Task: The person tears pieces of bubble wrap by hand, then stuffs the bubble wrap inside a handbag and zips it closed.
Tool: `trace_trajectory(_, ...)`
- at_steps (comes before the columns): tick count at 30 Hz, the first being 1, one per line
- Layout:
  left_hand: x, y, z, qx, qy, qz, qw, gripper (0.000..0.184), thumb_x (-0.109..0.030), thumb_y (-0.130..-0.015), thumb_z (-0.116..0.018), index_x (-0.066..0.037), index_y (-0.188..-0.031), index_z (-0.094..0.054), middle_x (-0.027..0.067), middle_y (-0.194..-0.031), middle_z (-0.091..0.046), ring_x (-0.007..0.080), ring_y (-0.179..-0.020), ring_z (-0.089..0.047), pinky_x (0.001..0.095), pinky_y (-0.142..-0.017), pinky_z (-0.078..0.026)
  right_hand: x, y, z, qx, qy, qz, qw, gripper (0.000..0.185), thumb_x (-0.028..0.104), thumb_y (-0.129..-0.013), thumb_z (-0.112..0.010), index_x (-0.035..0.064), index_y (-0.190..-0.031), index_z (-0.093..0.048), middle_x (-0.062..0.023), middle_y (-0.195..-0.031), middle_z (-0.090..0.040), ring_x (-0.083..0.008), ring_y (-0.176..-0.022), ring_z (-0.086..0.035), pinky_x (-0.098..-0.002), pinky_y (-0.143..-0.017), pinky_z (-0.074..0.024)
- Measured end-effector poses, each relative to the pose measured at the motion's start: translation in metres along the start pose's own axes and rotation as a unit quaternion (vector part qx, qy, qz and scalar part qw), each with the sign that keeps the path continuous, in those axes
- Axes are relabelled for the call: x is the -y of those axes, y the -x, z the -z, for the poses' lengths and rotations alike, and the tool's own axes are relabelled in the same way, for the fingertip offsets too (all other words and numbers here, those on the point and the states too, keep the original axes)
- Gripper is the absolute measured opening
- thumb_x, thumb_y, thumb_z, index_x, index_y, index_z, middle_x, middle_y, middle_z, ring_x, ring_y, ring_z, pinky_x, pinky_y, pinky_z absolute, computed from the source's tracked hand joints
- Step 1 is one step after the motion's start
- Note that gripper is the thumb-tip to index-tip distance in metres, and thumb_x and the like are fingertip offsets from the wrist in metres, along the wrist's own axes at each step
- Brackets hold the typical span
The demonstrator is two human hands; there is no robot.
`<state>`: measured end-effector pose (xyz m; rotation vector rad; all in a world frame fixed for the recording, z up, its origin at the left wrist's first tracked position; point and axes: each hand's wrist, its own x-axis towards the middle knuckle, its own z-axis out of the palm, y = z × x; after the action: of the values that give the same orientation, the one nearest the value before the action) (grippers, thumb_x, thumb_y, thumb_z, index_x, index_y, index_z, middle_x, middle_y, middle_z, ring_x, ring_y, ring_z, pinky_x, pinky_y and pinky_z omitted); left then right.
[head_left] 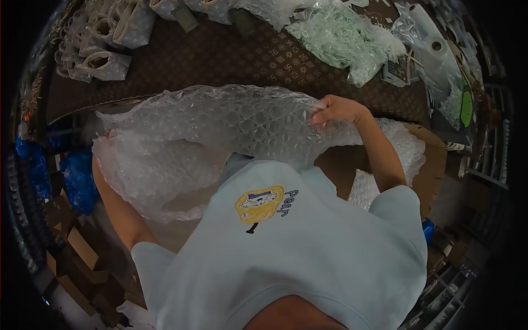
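Note:
A long sheet of clear bubble wrap [236, 118] stretches across the front of my body, along the near edge of the brown patterned table cover. My right hand [336, 113] pinches its upper edge at the right, thumb and fingers pressed together. At the far left, my left hand [109, 137] is mostly hidden behind the folds of the wrap, and its fingers do not show. The wrap hangs loosely between my arms, and more of it trails down to the right of my body.
On the patterned table [220, 55], wrapped bags [107, 65] stand at the back left. Clear bags with pale green contents [344, 41] lie at the back right, beside a white object [434, 49]. Blue plastic bags [80, 179] and open cardboard boxes [82, 247] are at the lower left.

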<state>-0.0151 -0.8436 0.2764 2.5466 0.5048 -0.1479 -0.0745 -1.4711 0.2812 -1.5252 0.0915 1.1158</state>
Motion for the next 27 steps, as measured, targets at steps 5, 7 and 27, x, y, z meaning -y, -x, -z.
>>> trace_trajectory(5,-0.045,0.036,-0.006,-0.050,-0.213,-0.011,0.976,0.035,-0.019,-0.084,-0.047,0.003,-0.111,-0.054,0.0118,-0.093,-0.062,0.0218,-0.088,-0.057,0.0294,-0.075,-0.045,0.003,-0.022,-0.003,-0.003,0.019,0.021,1.000,0.021,0.025,-0.079,-0.066,0.0051,-0.084,-0.065,-0.0028,-0.070,-0.064,-0.0114,-0.061,-0.061,-0.0248,-0.053,-0.0473)
trace_trajectory(7,-0.028,0.023,-0.005,0.006,-0.024,0.004,1.000,0.040,-0.018,-0.083,-0.050,-0.001,-0.120,-0.050,0.0141,-0.108,-0.057,0.0239,-0.098,-0.054,0.0294,-0.078,-0.045,0.010,-0.031,-0.005,-0.040,0.085,0.009,0.996,0.020,0.024,-0.079,-0.065,0.0051,-0.085,-0.065,-0.0023,-0.071,-0.064,-0.0112,-0.062,-0.061,-0.0253,-0.053,-0.0474)
trace_trajectory(27,-0.243,0.159,-0.141,0.329,-0.089,-0.320,0.884,0.029,-0.033,-0.082,-0.060,-0.009,-0.099,-0.060,0.0118,-0.079,-0.062,0.0267,-0.074,-0.060,0.0332,-0.065,-0.045,0.043,-0.035,-0.092,-0.170,0.433,0.252,0.849,0.023,0.027,-0.078,-0.064,0.0045,-0.077,-0.061,-0.0137,-0.060,-0.052,-0.0305,-0.054,-0.050,-0.0358,-0.050,-0.0395)
